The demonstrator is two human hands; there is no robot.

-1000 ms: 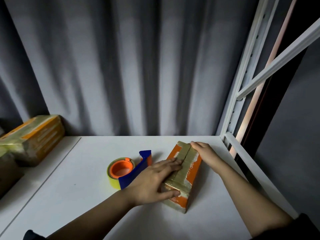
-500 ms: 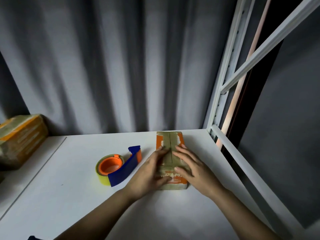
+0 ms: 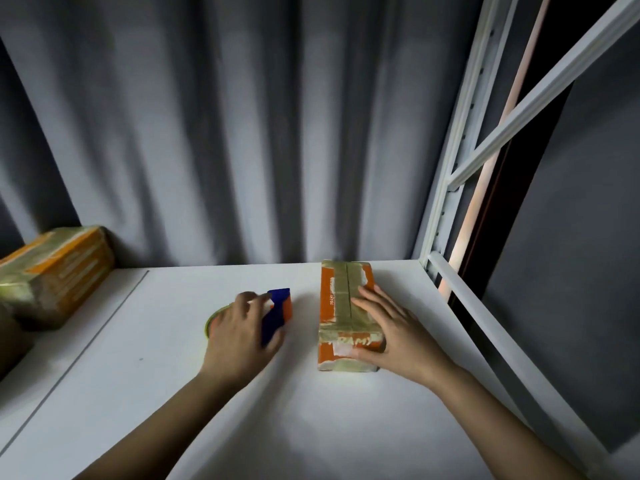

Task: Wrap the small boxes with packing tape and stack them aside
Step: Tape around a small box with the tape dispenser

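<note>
head view: right hand [image 3: 401, 336] lies flat, fingers straight, on the taped box [image 3: 344, 306] at the desk's [image 3: 156, 393] right rear. left hand [image 3: 239, 332] curls over the tape dispenser [image 3: 277, 311] just left of it; grip unclear. wrapped boxes [image 3: 57, 271] sit far left.

A white worktop [image 3: 166, 403] is lying under me. A grey curtain [image 3: 221, 133] is hanging in folds along its far edge, and a white metal rack frame [image 3: 460, 188] is standing at my right.
</note>
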